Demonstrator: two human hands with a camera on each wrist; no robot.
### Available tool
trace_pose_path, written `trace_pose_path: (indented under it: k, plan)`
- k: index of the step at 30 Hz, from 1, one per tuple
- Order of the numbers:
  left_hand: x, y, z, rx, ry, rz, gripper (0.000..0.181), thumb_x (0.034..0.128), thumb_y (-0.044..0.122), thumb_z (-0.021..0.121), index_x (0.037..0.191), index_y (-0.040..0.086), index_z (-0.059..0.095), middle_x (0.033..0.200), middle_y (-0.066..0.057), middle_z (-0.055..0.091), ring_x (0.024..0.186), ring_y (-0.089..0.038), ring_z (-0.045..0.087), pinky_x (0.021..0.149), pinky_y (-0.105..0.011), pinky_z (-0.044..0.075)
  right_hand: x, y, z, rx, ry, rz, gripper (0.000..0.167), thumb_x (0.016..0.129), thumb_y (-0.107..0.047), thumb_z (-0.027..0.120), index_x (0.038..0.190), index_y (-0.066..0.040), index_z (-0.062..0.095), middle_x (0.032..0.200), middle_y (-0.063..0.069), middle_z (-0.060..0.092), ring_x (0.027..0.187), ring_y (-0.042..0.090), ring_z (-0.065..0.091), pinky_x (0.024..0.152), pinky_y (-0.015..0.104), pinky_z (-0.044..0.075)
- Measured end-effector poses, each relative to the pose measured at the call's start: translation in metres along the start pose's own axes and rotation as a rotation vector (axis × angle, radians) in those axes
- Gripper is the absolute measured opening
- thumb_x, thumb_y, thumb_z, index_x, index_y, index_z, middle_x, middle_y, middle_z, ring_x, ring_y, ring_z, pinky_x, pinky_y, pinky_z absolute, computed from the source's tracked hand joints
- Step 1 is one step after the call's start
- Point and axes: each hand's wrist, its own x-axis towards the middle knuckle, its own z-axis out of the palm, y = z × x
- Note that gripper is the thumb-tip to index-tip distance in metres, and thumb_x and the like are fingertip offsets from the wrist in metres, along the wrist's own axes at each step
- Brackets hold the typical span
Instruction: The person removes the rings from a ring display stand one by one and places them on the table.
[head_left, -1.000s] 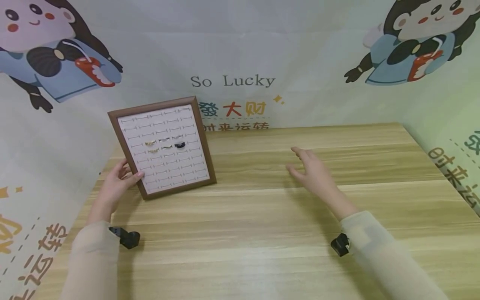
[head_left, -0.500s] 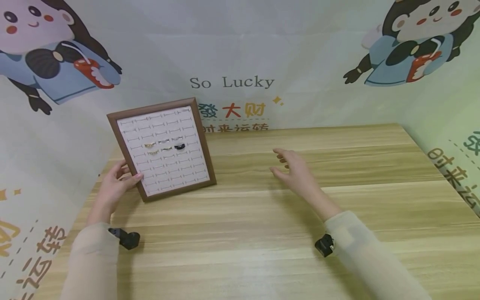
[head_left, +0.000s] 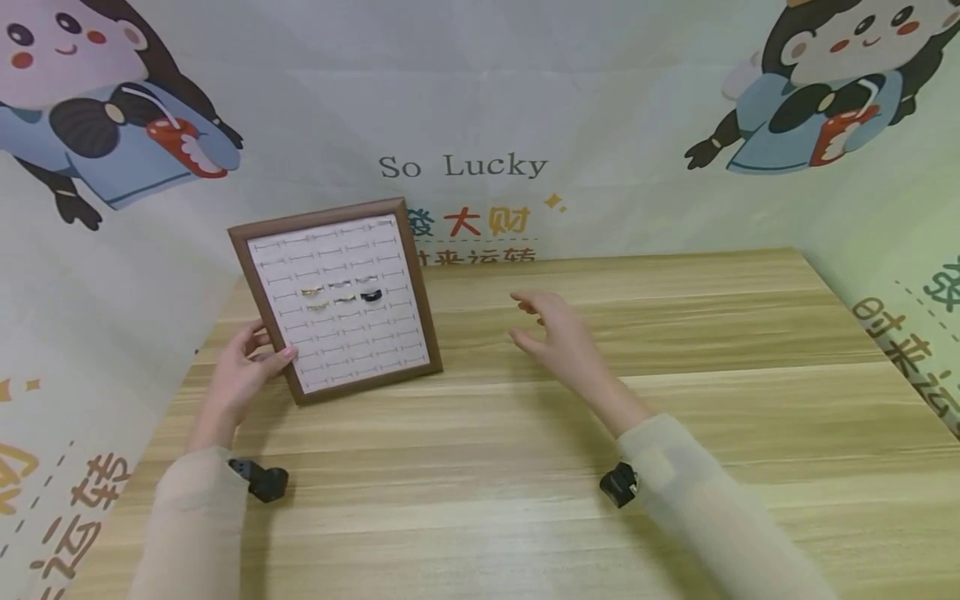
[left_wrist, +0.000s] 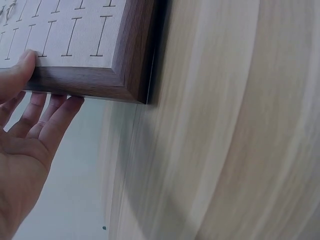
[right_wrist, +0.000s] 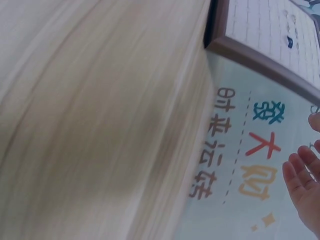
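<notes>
A ring display board with a brown wooden frame (head_left: 322,214) stands tilted at the left of the table. Its white slotted panel carries several rings in two rows near the middle, among them a black ring (head_left: 371,296) and gold-coloured and silver-coloured ones. My left hand (head_left: 238,375) grips the frame's left edge; in the left wrist view the thumb (left_wrist: 22,70) lies on the front and the fingers go behind. My right hand (head_left: 566,342) is in the air right of the board, apart from it, holding nothing, fingers loosely bent with the thumb spread below.
The wood-grain table (head_left: 480,467) runs back to a pale printed backdrop (head_left: 480,100) with cartoon figures and lettering. Backdrop cloth also borders the left and right sides. A small black camera sits on each wrist (head_left: 258,481).
My right hand has moved steadily left towards the display board. The board has shifted slightly right along with my left hand, which keeps its hold.
</notes>
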Motion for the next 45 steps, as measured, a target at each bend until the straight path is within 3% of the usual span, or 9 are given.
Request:
trace_pose_path:
  k: [3,7,11,14,16,22,32,45]
  plan:
    - [-0.001,0.002,0.004,-0.017,-0.007,0.010,0.075,0.1052,0.018,0.063,0.165,0.000,0.021,0.155,-0.026,0.041,0.102,0.004,0.049,0.080,-0.005,0.049,0.005,-0.007,0.004,-0.024,0.010,-0.053,0.048,0.095,-0.005,0.072,0.139,0.009,0.058,0.133,0.028,0.066,0.123,0.041,0.064,0.107,0.051,0.055]
    - [-0.001,0.004,0.009,-0.033,-0.027,0.027,0.077,0.1041,0.017,0.064,0.165,0.000,0.021,0.155,-0.026,0.041,0.105,0.002,0.052,0.081,-0.006,0.049,0.010,-0.014,0.009,-0.053,0.037,-0.130,0.044,0.093,-0.002,0.072,0.134,0.010,0.061,0.128,0.027,0.069,0.120,0.041,0.065,0.109,0.052,0.053]
    - [-0.001,0.008,0.016,-0.043,-0.055,0.037,0.078,0.1039,0.016,0.065,0.165,-0.001,0.019,0.157,-0.029,0.040,0.124,-0.021,0.057,0.081,-0.006,0.049,0.014,-0.021,0.013,-0.061,0.048,-0.175,0.042,0.092,-0.001,0.073,0.131,0.010,0.063,0.125,0.026,0.070,0.119,0.040,0.066,0.111,0.051,0.051]
    - [0.000,0.011,0.021,-0.053,-0.073,0.040,0.079,0.1039,0.014,0.064,0.165,-0.002,0.017,0.158,-0.032,0.037,0.137,-0.040,0.050,0.081,-0.004,0.047,0.018,-0.026,0.015,-0.064,0.048,-0.193,0.041,0.091,0.000,0.074,0.130,0.010,0.064,0.125,0.025,0.071,0.119,0.040,0.067,0.111,0.050,0.052]
    - [0.000,0.013,0.024,-0.059,-0.080,0.043,0.079,0.1038,0.013,0.064,0.165,-0.002,0.017,0.159,-0.033,0.036,0.140,-0.045,0.047,0.081,-0.004,0.046,0.020,-0.028,0.017,-0.063,0.046,-0.197,0.040,0.091,0.000,0.074,0.129,0.010,0.065,0.126,0.025,0.071,0.120,0.039,0.067,0.111,0.049,0.052]
    - [-0.002,0.018,0.032,-0.083,-0.097,0.045,0.079,0.1035,0.010,0.064,0.165,-0.001,0.017,0.159,-0.032,0.037,0.140,-0.043,0.048,0.081,-0.005,0.048,0.028,-0.036,0.023,-0.070,0.021,-0.198,0.037,0.094,-0.002,0.072,0.129,0.008,0.066,0.128,0.024,0.071,0.122,0.038,0.066,0.113,0.047,0.051]
    - [-0.003,0.023,0.040,-0.074,-0.102,0.070,0.077,0.1021,0.010,0.066,0.164,-0.003,0.021,0.155,-0.031,0.042,0.123,-0.027,0.056,0.082,-0.008,0.050,0.037,-0.044,0.033,-0.103,-0.005,-0.228,0.030,0.096,0.000,0.070,0.125,0.007,0.068,0.123,0.021,0.073,0.119,0.036,0.068,0.110,0.044,0.053]
    - [-0.005,0.026,0.051,-0.060,-0.141,0.062,0.081,0.1022,0.012,0.067,0.165,0.000,0.019,0.158,-0.032,0.039,0.136,-0.045,0.050,0.082,-0.009,0.047,0.041,-0.046,0.039,-0.078,-0.026,-0.171,0.029,0.098,-0.001,0.069,0.126,0.005,0.068,0.129,0.019,0.071,0.123,0.034,0.066,0.111,0.042,0.053]
